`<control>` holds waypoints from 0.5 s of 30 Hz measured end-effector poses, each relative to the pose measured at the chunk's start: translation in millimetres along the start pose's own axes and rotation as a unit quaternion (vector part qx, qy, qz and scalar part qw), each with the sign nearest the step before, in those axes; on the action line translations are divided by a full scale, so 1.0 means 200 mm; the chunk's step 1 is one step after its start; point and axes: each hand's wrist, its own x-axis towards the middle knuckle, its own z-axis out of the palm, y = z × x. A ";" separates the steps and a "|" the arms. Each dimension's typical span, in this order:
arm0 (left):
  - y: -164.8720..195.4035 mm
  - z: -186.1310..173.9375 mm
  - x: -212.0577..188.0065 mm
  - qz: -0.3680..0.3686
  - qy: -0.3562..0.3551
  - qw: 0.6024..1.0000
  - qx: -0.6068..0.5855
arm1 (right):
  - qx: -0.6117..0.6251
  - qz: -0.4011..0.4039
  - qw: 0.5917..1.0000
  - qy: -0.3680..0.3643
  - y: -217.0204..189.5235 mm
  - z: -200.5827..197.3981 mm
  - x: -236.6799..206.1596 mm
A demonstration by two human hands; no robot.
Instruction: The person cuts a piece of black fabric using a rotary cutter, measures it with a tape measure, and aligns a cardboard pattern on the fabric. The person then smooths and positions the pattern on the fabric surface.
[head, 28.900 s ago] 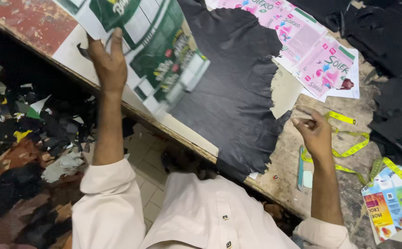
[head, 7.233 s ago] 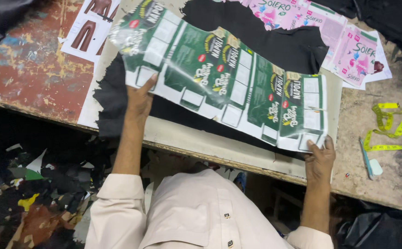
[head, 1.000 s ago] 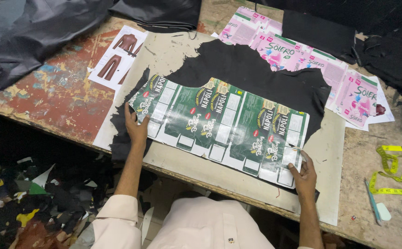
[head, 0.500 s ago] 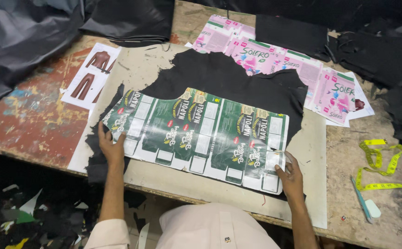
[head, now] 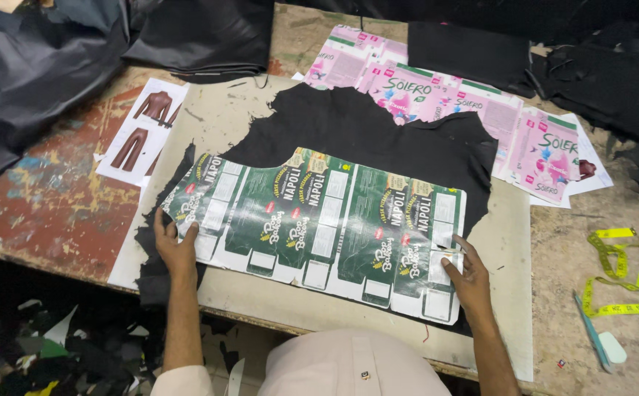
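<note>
A long green and white printed cardboard pattern sheet (head: 319, 227), cut from flattened packaging, lies flat on a piece of black leather-like material (head: 378, 136) near the front edge of the table. The left hand (head: 175, 246) presses on the sheet's lower left corner, its fingers spread and flat, fingertips on the card and the palm over the dark material below it. The right hand (head: 468, 277) rests on the sheet's lower right end, fingers extended and lying on the white panels there; neither hand grips anything. The black piece spreads beyond the sheet on the far side and to the right, over a pale beige board (head: 503, 286) that covers this part of the worn wooden table (head: 48, 205).

Beyond the black piece lies a pink and white printed cardboard sheet (head: 466, 110) of the same flattened kind. To the left, a small white paper with brown garment pictures (head: 143, 132) lies on the table. At the right, a yellow measuring tape (head: 624, 275) lies coiled loosely, with a light blue pen-like tool (head: 591, 331) just beside it. Dark fabric heaps (head: 33, 66) crowd the far edge.
</note>
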 end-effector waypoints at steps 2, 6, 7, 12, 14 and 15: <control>0.04 -0.01 0.00 -0.051 -0.001 0.998 -0.032 | -0.039 -0.042 0.998 0.000 0.00 0.00 0.00; 0.11 -0.05 0.02 -0.060 -0.050 0.993 -0.086 | -0.004 -0.003 1.000 -0.002 -0.03 -0.02 0.01; 0.12 -0.06 0.03 -0.055 -0.060 0.994 -0.078 | 0.001 -0.003 1.000 -0.010 -0.04 -0.03 0.01; 0.11 -0.10 0.06 -0.080 -0.061 0.991 -0.087 | 0.060 0.037 0.997 0.012 -0.01 -0.04 0.07; 0.11 -0.12 0.10 -0.064 -0.058 0.994 -0.072 | 0.032 0.081 0.995 0.052 0.03 -0.05 0.11; 0.12 -0.13 0.12 -0.056 -0.057 0.995 -0.064 | 0.019 0.103 0.992 0.072 0.05 -0.06 0.13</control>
